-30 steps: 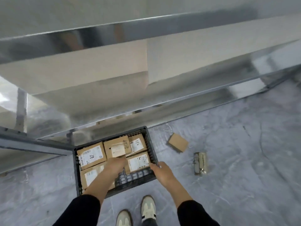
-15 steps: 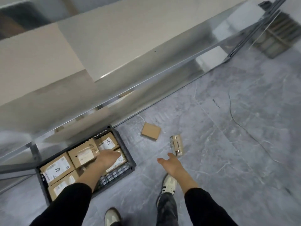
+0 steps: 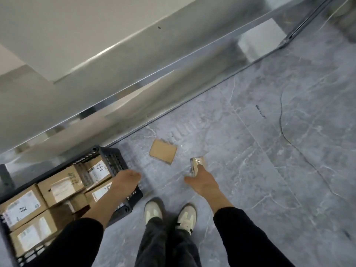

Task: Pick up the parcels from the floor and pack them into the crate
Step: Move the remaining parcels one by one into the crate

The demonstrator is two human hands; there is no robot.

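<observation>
Wrapped parcel [image 3: 198, 162]: it lies on the grey floor [image 3: 269, 170], ahead of the person's shoes and to their right, shiny with tape or film.
Its long axis: points away from the person, nearly in line with the reaching forearm, so the near end is the one on offer.
Right hand [image 3: 201, 183]: down at that near end. The fingers are stretched out onto the parcel and the thumb is splayed wide to the left, clear of it, so they are released rather than clamped round it.
Left hand [image 3: 125, 181]: over the right-hand corner of the crate [image 3: 112, 158]. I cannot tell whether its fingers grasp the rim or merely rest there.
Flat brown parcel [image 3: 163, 154]: on the floor between the crate and the wrapped parcel, touching neither.
Boxes in the crate [image 3: 59, 186]: labelled cartons packed side by side, filling most of what I can see.
Which hand is nearer: the right, plainly, since the left is well apart from both loose parcels.
Next, I judge: bring the thumb in across the narrow width, lift, then carry left to the crate.
</observation>
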